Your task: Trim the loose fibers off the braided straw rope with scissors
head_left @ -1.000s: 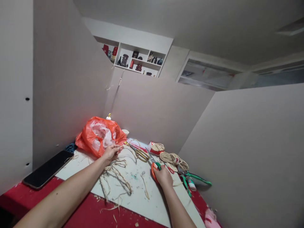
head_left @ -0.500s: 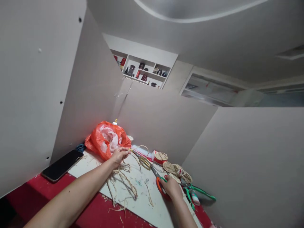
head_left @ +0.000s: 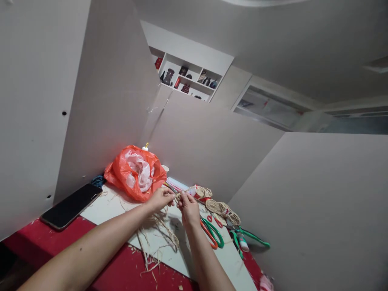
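My left hand (head_left: 160, 200) pinches a thin straw-coloured raffia strand (head_left: 177, 195) above the white board (head_left: 104, 206). Close against it, my right hand (head_left: 189, 208) is closed on the same strand, thumb and fingertips together. Scissors (head_left: 221, 239) with orange and green handles lie on the board, just right of my right wrist; their blades are hidden. Beneath my hands, loose and braided raffia (head_left: 169, 232) spreads over the board, with loose ends hanging past its front edge.
An orange plastic bag (head_left: 117, 173) stands behind my left hand. A black phone (head_left: 71, 207) lies at the left. Coiled braided raffia soles (head_left: 218, 207), green-handled pliers (head_left: 253, 237) and a small white tube (head_left: 243, 245) are at the right. Grey panels (head_left: 188, 141) enclose the table.
My right hand has let go of the scissors, which now lie on the board. It has moved left to meet my left hand at the strand. The view has shifted slightly.
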A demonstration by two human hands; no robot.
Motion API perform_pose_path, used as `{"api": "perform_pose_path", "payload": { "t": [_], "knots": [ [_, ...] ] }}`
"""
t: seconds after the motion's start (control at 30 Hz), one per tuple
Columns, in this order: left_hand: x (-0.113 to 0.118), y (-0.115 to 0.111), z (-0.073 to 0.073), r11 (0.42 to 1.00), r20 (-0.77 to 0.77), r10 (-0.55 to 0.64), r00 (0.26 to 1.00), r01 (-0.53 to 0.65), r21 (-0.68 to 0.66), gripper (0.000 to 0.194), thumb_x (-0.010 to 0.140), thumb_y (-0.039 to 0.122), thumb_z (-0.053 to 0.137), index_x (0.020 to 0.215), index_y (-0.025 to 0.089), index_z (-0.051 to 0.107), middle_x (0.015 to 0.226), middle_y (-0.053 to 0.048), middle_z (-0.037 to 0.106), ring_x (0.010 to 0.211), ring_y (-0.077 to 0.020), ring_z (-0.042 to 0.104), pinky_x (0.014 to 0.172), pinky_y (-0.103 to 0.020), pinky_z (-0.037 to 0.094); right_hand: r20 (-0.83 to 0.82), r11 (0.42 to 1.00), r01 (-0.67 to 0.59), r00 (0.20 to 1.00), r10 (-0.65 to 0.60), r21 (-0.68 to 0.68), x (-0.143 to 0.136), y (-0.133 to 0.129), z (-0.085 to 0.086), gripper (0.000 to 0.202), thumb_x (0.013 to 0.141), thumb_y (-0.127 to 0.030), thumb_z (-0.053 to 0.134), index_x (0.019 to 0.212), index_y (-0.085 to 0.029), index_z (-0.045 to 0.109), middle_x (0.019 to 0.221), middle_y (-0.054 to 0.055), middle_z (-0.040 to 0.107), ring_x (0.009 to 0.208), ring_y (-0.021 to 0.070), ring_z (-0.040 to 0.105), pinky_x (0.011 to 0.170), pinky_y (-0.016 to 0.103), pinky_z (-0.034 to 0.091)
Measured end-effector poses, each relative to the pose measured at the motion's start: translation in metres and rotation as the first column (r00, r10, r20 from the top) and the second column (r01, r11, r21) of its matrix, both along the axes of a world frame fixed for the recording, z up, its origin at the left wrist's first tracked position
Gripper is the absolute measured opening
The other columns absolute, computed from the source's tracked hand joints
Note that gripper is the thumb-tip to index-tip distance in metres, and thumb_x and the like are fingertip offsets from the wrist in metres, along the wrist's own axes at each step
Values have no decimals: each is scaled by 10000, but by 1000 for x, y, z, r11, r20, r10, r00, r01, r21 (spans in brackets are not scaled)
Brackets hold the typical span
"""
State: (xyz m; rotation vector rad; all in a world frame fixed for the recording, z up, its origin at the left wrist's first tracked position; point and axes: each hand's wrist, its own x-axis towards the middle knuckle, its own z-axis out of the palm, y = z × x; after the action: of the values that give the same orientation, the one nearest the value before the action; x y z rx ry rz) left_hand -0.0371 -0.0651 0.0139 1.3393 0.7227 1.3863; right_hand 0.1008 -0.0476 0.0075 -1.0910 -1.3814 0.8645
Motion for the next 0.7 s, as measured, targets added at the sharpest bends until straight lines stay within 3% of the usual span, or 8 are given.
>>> {"api": "perform_pose_path", "payload": {
  "t": [0.13, 0.27, 0.43, 0.57, 0.7],
  "knots": [
    [-1, 2, -9, 999, -209, -17, 978, 26, 39, 256, 707, 359, 618, 569, 145, 587, 442, 39, 467, 433, -90, 379, 473, -229, 294, -52, 996, 52, 997, -49, 75, 8, 0, -8, 271, 876, -400, 529, 862, -137, 590, 660, -45, 540, 519, 62, 480, 512, 216, 424],
    [10, 1, -17, 992, -349, 42, 936, 1, 123, 246, 724, 285, 572, 519, 161, 513, 464, 58, 386, 487, -94, 345, 503, -228, 264, -84, 979, 148, 987, -137, 139, 9, -5, -13, 309, 764, -445, 634, 665, -155, 598, 464, -82, 406, 471, 71, 370, 491, 215, 330],
    [20, 1, -26, 975, -400, 151, 904, -68, 214, 266, 778, 276, 503, 536, 167, 492, 513, 43, 412, 545, -109, 370, 558, -234, 269, -144, 968, 218, 969, -200, 124, 14, 2, -16, 346, 753, -505, 609, 721, -161, 616, 452, -85, 415, 460, 82, 382, 495, 227, 332],
    [13, 3, -25, 964, -429, 207, 879, -108, 245, 313, 813, 344, 474, 557, 173, 530, 523, 26, 454, 548, -124, 397, 560, -234, 275, -238, 961, 266, 941, -242, 71, 23, 12, -18, 326, 857, -471, 519, 843, -152, 588, 611, -55, 526, 515, 75, 479, 522, 224, 411],
    [6, 1, -14, 950, -466, 235, 853, -100, 296, 292, 799, 366, 509, 573, 189, 565, 555, -2, 516, 582, -147, 439, 588, -233, 301, -327, 962, 273, 910, -255, 8, 31, 17, -16, 297, 887, -379, 519, 1070, -148, 562, 994, 44, 606, 797, 134, 600, 691, 320, 515]
  ]
}}
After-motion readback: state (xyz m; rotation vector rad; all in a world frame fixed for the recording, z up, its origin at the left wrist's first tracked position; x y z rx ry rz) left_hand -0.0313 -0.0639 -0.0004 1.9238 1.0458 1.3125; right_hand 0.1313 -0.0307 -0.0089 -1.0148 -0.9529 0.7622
